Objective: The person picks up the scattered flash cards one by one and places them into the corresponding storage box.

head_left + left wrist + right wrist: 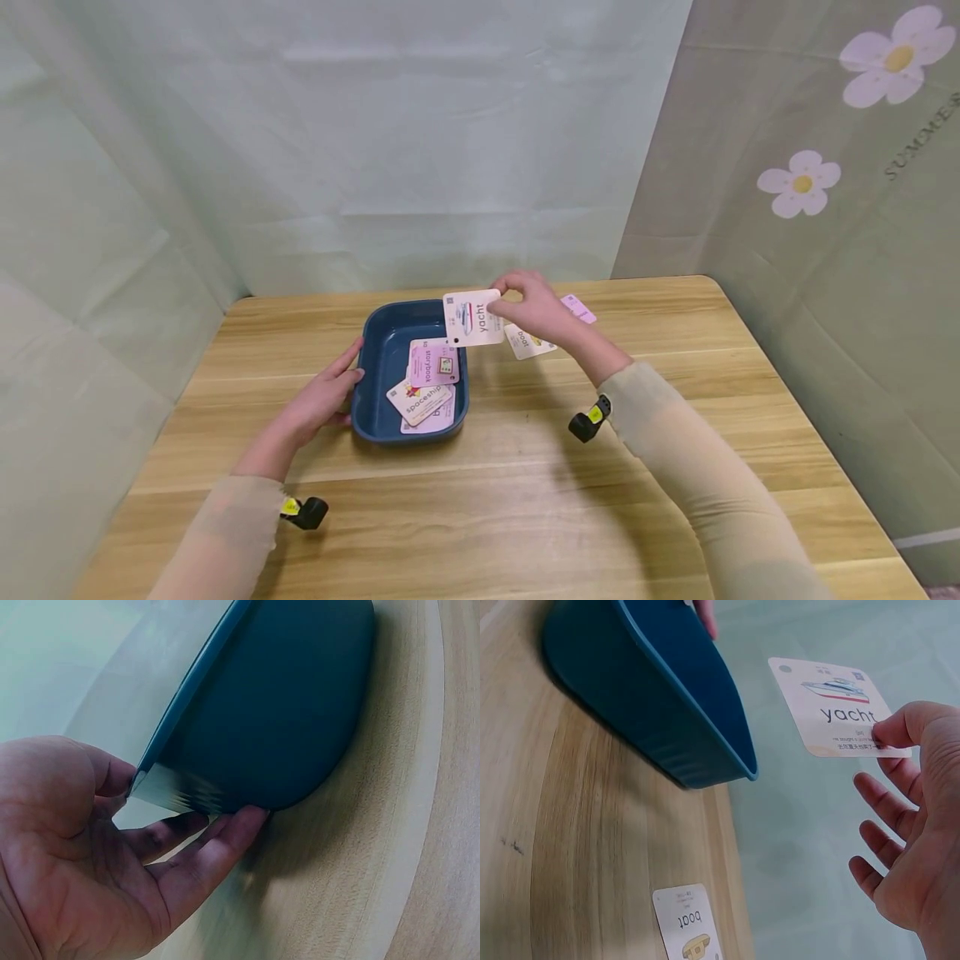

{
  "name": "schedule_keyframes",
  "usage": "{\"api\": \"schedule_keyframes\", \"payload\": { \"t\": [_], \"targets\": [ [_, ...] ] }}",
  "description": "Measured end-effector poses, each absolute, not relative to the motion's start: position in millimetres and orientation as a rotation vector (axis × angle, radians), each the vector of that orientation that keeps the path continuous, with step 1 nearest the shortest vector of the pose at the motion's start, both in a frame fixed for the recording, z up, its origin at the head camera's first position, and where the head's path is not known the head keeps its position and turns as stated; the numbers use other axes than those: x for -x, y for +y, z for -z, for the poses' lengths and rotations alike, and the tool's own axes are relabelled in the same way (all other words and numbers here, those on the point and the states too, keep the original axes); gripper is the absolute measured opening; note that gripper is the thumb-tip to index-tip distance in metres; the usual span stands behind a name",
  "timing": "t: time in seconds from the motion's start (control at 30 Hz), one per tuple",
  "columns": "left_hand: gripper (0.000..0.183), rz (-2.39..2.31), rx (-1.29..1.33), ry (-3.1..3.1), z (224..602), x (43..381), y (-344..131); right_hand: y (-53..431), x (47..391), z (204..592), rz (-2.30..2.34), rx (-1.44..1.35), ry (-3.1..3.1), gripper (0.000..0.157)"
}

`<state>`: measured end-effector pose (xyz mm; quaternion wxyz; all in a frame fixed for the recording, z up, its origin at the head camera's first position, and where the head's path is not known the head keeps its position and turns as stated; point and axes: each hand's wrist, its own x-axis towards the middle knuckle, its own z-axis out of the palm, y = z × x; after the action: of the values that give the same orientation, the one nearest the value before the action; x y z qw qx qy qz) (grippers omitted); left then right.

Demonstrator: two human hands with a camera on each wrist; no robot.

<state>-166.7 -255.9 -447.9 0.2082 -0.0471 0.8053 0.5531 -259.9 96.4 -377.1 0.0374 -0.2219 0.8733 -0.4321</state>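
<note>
A white flash card reading "yacht" is pinched at its right edge between thumb and index finger of my right hand; the other fingers stay free of it in the right wrist view. The card hovers over the right rim of a dark blue plastic bin. My left hand holds the bin's left side, thumb at the rim and fingertips low on the outer wall. Inside the bin lie a pink "storybook" card, a "spaceship" card and another partly covered pink card.
A "boat" card lies on the wooden table right of the bin, partly behind the right hand. Beyond it is a pink card. Pale cloth hangs behind the table, and a flowered cloth stands at the right.
</note>
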Motion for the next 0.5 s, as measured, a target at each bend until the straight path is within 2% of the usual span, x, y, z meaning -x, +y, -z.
{"api": "schedule_keyframes", "payload": {
  "t": [0.5],
  "targets": [
    [0.063, -1.546, 0.121, 2.243, 448.7, 166.5, -256.9, 75.6, 264.4, 378.3, 1.221, 0.701, 2.721, 0.022]
  ]
}}
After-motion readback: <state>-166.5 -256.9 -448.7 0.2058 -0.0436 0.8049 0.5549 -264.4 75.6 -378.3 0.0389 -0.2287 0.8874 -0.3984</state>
